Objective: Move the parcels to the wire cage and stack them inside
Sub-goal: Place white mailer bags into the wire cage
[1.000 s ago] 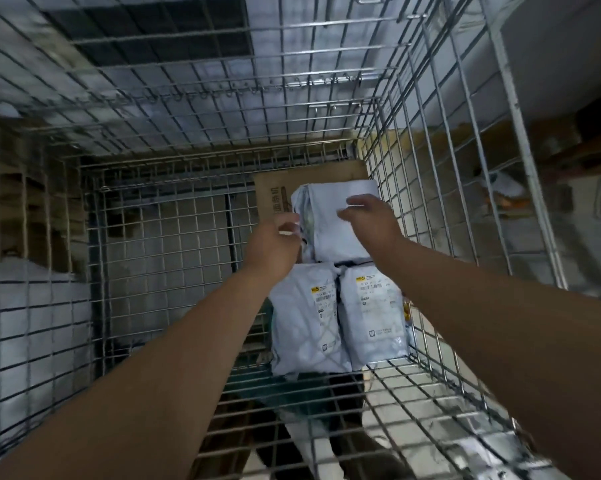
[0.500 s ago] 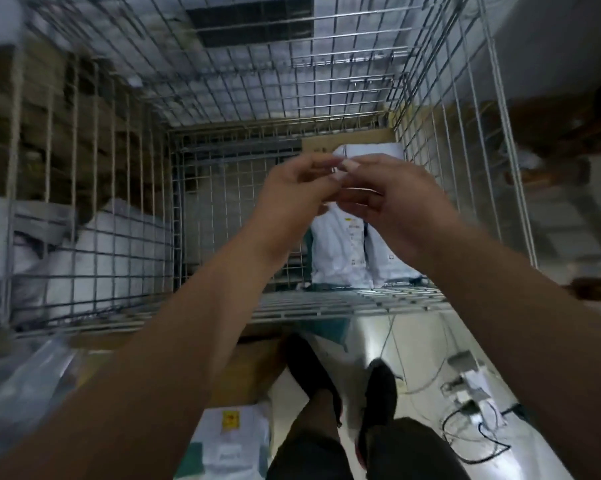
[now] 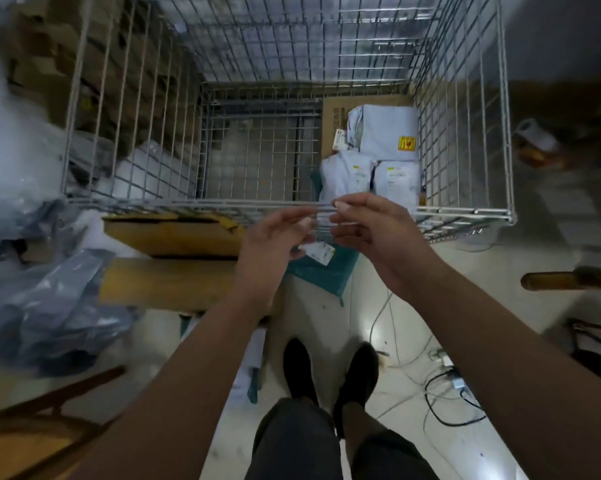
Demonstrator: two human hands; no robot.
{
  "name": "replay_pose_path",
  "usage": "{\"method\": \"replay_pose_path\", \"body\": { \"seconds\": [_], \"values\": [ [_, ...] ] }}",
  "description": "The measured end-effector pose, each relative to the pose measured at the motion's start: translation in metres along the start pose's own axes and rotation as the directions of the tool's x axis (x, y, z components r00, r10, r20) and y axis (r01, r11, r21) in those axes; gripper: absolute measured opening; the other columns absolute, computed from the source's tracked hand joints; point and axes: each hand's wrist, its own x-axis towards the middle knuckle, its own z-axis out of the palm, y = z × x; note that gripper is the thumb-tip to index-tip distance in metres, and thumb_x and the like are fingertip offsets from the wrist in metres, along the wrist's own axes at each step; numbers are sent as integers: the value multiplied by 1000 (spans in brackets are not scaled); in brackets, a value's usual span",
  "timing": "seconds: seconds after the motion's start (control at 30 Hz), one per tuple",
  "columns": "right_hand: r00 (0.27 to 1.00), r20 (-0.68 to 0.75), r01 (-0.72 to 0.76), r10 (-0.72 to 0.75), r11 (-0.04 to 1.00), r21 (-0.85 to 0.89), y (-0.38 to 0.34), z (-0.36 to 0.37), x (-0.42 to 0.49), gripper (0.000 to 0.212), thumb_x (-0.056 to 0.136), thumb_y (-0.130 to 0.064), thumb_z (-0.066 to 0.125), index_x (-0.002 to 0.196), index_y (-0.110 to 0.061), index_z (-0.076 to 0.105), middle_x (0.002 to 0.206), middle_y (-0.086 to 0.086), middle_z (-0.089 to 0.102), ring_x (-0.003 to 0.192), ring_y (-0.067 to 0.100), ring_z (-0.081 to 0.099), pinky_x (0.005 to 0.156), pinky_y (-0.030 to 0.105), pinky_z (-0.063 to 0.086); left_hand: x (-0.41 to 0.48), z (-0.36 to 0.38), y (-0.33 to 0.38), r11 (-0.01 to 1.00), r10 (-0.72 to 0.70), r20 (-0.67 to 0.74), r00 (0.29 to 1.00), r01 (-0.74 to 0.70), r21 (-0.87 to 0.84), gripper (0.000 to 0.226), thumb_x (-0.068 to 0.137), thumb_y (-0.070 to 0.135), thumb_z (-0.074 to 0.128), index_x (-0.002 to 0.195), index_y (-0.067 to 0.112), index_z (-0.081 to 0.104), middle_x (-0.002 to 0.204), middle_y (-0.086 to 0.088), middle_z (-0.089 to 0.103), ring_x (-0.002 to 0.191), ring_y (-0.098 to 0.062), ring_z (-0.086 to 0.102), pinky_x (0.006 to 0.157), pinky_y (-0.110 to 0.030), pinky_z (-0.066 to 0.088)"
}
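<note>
1. Head view: my left hand (image 3: 275,244) and my right hand (image 3: 368,233) hang side by side in the air at the near rail of the wire cage (image 3: 188,203). They are close together but not touching.
2. Both hands hold nothing. The fingers (image 3: 301,223) of each are loosely curled, with the tips turned toward the other hand.
3. The parcels (image 3: 385,133), 3 pale grey bags, lie low inside the cage along its right wall. 1 with a yellow label is at the far end. The other 2 lie side by side just nearer, touching it.
4. A brown cardboard sheet (image 3: 332,112) shows at the far parcel's left and far edges. I cannot tell whether it lies under the parcel or stands behind it.
5. Outside the cage, nearer than the rail and below my hands, a teal parcel (image 3: 326,275) with a white label lies low by the floor (image 3: 378,317).
6. Left of it, cardboard boxes (image 3: 174,237) sit against the near side of the cage. Further left is a heap of grey plastic bags (image 3: 50,306).
7. At the near edge, my 2 black shoes (image 3: 297,368) stand on the pale floor, with loose cables (image 3: 441,407) to their right.
</note>
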Motion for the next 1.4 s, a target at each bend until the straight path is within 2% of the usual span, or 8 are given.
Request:
{"method": "replay_pose_path", "body": {
  "seconds": [0.1,0.17,0.27,0.37,0.6,0.77,1.23,1.4],
  "values": [
    [991,-55,-124,121,990,-74,55,9,-16,7,98,-8,68,105,-8,71,90,12,71,77,21,67,77,33,58,-19,-19,-68,986,-166,-73,983,165,-29,16,102,15,66,115,16,76,112,-5,77,96,-15,75,75,-18,60],
    [971,-72,-233,226,965,-124,96,16,-27,18,100,-4,66,117,2,67,95,19,66,77,24,62,78,36,54,-33,-34,-117,962,-273,-105,956,273,-20,16,102,15,66,115,16,75,110,-8,75,97,-19,73,83,-29,61],
    [921,-87,-390,380,899,-199,154,32,-46,23,99,0,65,121,6,64,98,20,61,71,24,57,67,32,48,-58,-61,-182,924,-380,-175,908,383,-20,14,101,10,67,111,13,75,98,-6,74,73,-10,69,67,-20,54],
    [886,-130,-464,446,832,-306,203,51,-58,23,96,-5,70,118,2,68,98,16,65,81,28,61,71,32,51,-80,-93,-227,889,-456,-194,868,454,-59,19,99,5,65,94,20,76,96,-10,74,69,-13,68,69,-25,53],
    [881,-141,-472,451,831,-295,262,114,-55,8,97,-9,69,104,-11,70,95,15,68,82,28,61,71,33,53,-91,-176,-269,871,-491,-199,848,476,-122,21,98,5,63,99,21,76,89,-5,75,75,-15,69,72,-25,55],
    [875,-159,-485,458,824,-294,289,143,-47,6,99,-9,66,101,-13,69,94,15,69,81,27,62,69,31,53,-88,-222,-290,867,-498,-208,842,475,-153,19,99,4,63,96,20,73,88,-3,70,74,-15,66,56,-14,51],
    [840,-187,-540,509,754,-374,375,137,-30,7,96,-9,66,97,-14,71,94,14,71,83,26,66,67,31,56,-91,-295,-363,842,-529,-350,773,530,-102,21,102,11,62,123,10,66,113,-11,67,88,-18,64,74,-26,51],
    [842,-214,-540,495,765,-352,397,130,-19,9,94,-8,69,102,-12,71,94,14,71,81,26,65,80,40,57,-82,-302,-384,827,-560,-347,752,537,-170,22,102,5,61,124,4,64,104,-12,66,75,-14,60,50,-11,49]
  ]
}}
